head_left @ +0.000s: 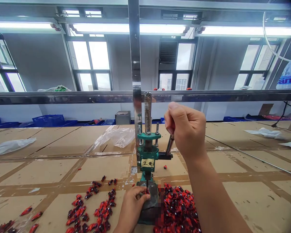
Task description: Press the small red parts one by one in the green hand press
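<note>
Figure: a green cast-metal hand press point(147, 152), topped by a coiled steel spring point(147, 113), stands on the brown cardboard-covered tabletop point(99, 170). Step shown: I hold a piece under the press's punch with the lever in hand. My right hand point(185, 129) is closed around the dark metal lever point(169, 145), right of the press. My left hand point(132, 207) curls at the press's base, its fingers point(140, 194) gripping a small red piece point(147, 191) beneath the thin steel punch point(146, 184), partly hidden. A heap of glossy red-and-black pieces point(177, 207) lies right of the press; a looser scatter of them point(92, 207) lies left of it.
</note>
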The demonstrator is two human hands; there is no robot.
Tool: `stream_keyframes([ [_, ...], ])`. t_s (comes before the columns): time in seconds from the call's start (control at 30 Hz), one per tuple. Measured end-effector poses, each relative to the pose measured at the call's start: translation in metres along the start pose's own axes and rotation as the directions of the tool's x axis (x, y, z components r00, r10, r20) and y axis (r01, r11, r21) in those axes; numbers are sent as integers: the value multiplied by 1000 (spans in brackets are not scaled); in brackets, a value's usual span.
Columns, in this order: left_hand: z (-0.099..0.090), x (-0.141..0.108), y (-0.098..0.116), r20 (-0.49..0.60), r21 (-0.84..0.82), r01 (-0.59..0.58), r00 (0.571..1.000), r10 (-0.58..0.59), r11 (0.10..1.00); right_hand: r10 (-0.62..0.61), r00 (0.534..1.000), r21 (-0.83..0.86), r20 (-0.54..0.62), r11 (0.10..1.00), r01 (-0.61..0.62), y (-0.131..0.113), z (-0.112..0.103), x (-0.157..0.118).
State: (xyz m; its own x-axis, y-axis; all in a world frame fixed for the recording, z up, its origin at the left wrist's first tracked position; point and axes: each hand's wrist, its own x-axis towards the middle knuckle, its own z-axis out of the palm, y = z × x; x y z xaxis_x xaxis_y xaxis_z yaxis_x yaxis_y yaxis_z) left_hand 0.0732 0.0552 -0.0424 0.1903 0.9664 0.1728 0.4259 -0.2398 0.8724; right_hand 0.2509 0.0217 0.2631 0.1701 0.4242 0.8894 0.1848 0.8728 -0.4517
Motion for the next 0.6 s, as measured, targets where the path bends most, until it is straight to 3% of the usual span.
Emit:
stream_keyframes([
  [0.23, 1, -1, -11, 13, -152, 123, 992, -123, 981, 8, 1000, 31, -19, 999, -7, 1, 2, -4],
  [0.47, 5, 3, -10, -1, -149, 83, 996, -84, 985, 37, 999, 59, -36, 998, -34, 2, 2, 4],
  [0.53, 6, 2, -9, -31, -124, 85, 995, -90, 989, 38, 998, 30, -45, 999, -37, -7, 0, -13],
  [0.6, 6, 0, -7, -55, -101, 77, 995, -83, 992, 19, 999, -71, -40, 997, -22, -20, -2, -49],
])
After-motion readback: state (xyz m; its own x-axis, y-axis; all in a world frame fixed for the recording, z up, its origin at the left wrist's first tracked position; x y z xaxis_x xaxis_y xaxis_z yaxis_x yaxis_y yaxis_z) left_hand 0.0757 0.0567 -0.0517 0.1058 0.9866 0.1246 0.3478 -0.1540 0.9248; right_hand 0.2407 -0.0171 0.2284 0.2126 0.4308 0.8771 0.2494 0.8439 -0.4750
